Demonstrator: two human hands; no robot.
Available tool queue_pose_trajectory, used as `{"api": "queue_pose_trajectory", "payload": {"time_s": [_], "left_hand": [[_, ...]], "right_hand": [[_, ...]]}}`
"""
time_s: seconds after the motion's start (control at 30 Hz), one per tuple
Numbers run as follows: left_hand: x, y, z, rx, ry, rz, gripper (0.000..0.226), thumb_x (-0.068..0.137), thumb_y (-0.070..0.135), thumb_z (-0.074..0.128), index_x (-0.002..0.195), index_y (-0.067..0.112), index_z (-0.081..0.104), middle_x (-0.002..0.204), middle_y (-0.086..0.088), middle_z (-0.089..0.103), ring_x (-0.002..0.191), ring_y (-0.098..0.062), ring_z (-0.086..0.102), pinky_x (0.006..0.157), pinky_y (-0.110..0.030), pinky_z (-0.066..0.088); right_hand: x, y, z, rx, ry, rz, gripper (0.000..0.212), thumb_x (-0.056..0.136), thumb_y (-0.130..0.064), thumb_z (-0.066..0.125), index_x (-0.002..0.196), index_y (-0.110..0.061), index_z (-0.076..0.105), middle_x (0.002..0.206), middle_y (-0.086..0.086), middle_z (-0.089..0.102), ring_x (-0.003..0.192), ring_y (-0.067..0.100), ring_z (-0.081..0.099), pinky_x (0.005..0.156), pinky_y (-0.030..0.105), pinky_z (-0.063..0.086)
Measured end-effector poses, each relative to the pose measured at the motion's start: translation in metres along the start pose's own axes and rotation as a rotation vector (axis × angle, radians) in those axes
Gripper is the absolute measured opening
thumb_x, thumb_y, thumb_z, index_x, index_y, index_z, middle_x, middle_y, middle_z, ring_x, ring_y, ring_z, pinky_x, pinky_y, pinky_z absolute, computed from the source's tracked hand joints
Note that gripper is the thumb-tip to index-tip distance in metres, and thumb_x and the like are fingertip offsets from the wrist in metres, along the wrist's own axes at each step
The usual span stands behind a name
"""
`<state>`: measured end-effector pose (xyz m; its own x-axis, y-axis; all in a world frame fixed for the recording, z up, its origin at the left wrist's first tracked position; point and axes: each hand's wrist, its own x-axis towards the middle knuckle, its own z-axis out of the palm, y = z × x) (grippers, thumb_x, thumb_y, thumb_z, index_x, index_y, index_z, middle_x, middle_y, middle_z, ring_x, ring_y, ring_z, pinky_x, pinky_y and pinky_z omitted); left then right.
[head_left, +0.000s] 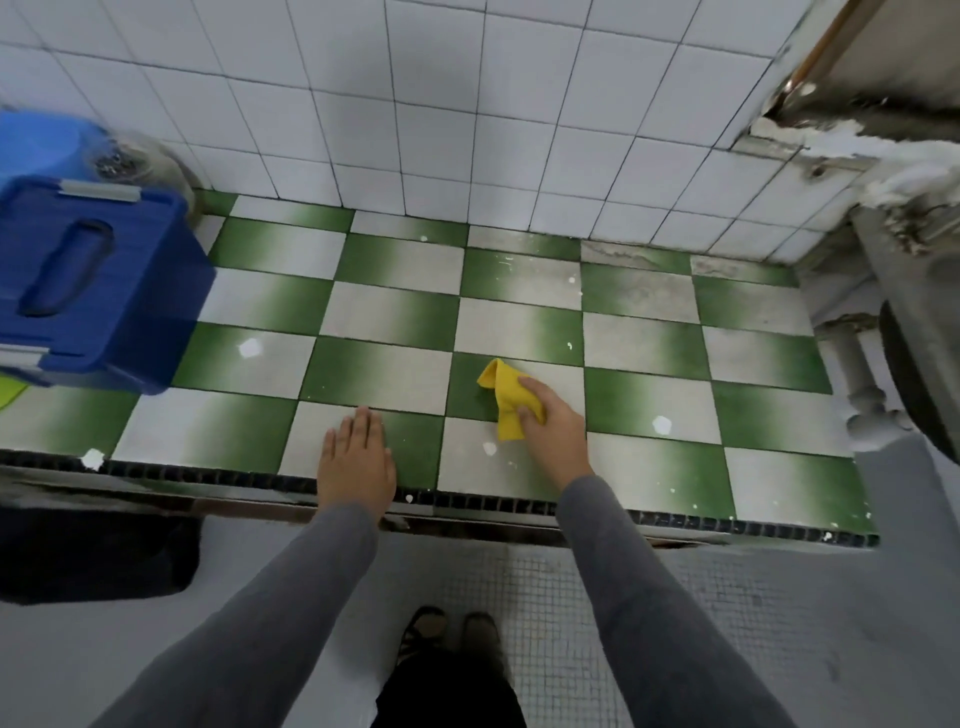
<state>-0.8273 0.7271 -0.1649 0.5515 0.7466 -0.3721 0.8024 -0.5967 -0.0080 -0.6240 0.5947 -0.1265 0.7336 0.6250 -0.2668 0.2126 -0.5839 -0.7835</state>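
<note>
Now your right hand grips yellow cloth on green-white tiled ledge; left hand flat, fingers straight, together.

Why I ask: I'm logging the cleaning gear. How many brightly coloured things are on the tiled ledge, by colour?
Yellow: 1, the cloth
Blue: 2, the box and the basin
Lime: 1, a piece cut off at the left edge
Total: 4
</note>
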Motion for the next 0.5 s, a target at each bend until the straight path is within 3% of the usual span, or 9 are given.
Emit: {"api": "queue_pose_trajectory", "payload": {"time_s": [0.17,0.3,0.37,0.5], "left_hand": [[0.003,0.000,-0.028,0.066,-0.066,0.021,0.056,0.103,0.036,0.036,0.154,0.015,0.025,0.162,-0.008,0.023,0.148,-0.025,0.026,0.123,-0.042,0.016],[0.007,0.017,-0.064,0.122,-0.085,0.119,0.041,0.101,0.039,0.037,0.134,0.022,0.052,0.132,-0.002,0.058,0.119,-0.023,0.056,0.101,-0.036,0.040],[0.006,0.034,-0.083,0.140,-0.091,0.205,0.041,0.102,0.040,0.035,0.134,0.024,0.053,0.129,0.000,0.060,0.113,-0.022,0.060,0.090,-0.032,0.045],[0.001,0.086,-0.122,0.092,-0.061,0.354,0.038,0.101,0.038,0.036,0.129,0.024,0.056,0.130,-0.003,0.059,0.115,-0.025,0.059,0.089,-0.034,0.046]], "right_hand": [[-0.026,-0.012,-0.027,0.111,0.071,0.040,0.040,0.097,-0.009,0.060,0.135,-0.023,0.061,0.117,-0.002,0.063,0.098,0.013,0.055,0.084,0.016,0.040],[-0.047,-0.022,-0.056,0.144,0.173,0.054,0.041,0.097,-0.012,0.061,0.136,-0.026,0.060,0.114,-0.004,0.064,0.098,0.014,0.057,0.081,0.016,0.041],[-0.059,-0.027,-0.074,0.144,0.230,0.050,0.041,0.097,-0.012,0.061,0.136,-0.024,0.060,0.115,-0.005,0.063,0.102,0.014,0.058,0.080,0.014,0.039],[-0.084,-0.031,-0.113,0.130,0.381,0.067,0.040,0.098,-0.011,0.060,0.136,-0.022,0.061,0.116,-0.007,0.062,0.102,0.012,0.056,0.081,0.011,0.037]]}}
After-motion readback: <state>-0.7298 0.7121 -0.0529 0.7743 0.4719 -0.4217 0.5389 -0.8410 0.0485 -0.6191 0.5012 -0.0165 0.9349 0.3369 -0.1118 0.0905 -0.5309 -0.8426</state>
